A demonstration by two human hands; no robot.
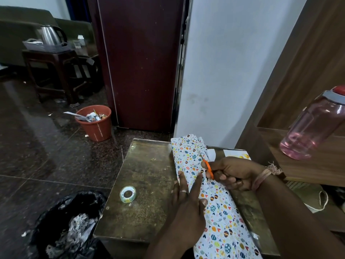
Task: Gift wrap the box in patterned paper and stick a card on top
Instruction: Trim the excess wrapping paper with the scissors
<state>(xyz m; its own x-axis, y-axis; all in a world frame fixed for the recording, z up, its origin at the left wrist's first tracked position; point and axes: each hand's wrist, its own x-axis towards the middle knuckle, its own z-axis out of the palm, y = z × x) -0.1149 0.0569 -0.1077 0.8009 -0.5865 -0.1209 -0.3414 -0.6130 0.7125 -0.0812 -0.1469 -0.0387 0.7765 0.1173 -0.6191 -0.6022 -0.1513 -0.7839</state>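
Paper (214, 199) white with coloured egg-and-heart print, lower centre-right on brown table (147, 184) | left hand (186, 204) flat, fingers straight, pressing paper | right hand (233, 174) curled round orange scissors (209, 168) at paper's right edge | tape roll (127, 194) left of the hands

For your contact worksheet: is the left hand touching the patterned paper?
Touching. The head view shows the left hand lying flat, straight fingers pressing on the patterned paper.

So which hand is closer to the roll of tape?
Left. The left hand presses flat on the patterned paper, just right of the tape roll. The right hand holds the orange scissors farther away, across the paper.
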